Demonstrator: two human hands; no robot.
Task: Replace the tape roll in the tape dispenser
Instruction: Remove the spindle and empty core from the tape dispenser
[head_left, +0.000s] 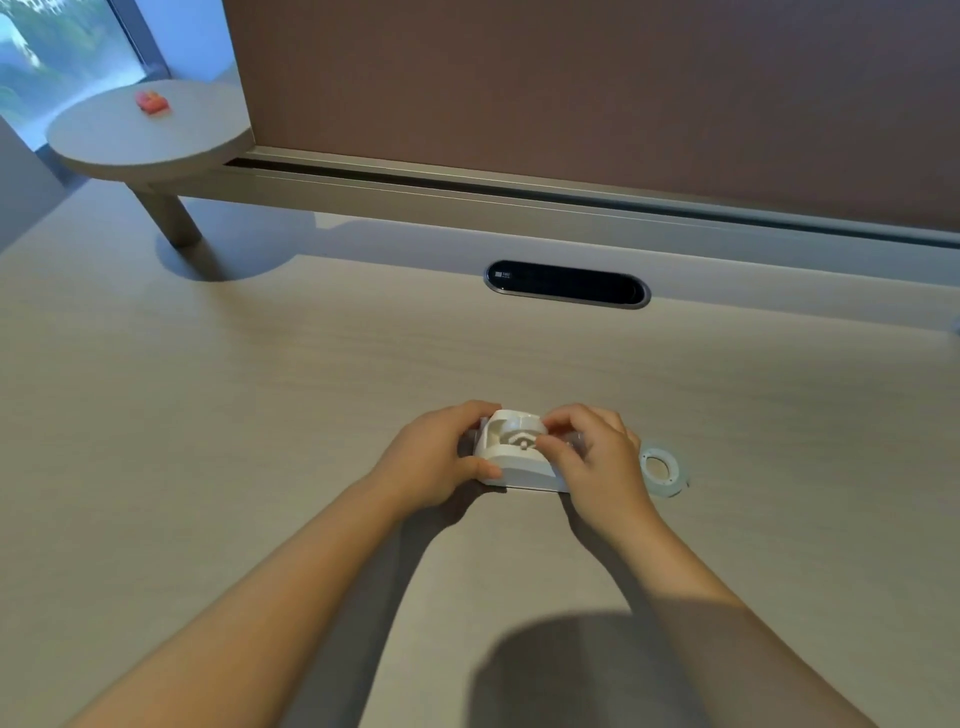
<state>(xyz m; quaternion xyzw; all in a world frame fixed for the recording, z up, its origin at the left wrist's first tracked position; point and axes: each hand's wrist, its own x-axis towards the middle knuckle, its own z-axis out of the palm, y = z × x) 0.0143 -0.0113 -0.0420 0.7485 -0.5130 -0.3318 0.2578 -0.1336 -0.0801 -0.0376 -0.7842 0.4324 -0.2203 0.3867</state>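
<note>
A white tape dispenser (514, 460) rests on the light wooden desk (260, 415), near its middle. My left hand (441, 462) grips the dispenser's left end. My right hand (592, 457) covers its right end, fingertips pinched at the hub in the open well, where a ribbed core shows. I cannot tell whether the fingers hold the core or only touch it. A roll of clear tape (664, 470) lies flat on the desk just right of my right hand, untouched.
A dark oval cable grommet (566, 284) is set into the desk behind the dispenser. A brown partition panel (571, 93) rises at the back. A small round shelf (145, 135) at far left carries a red object (151, 102).
</note>
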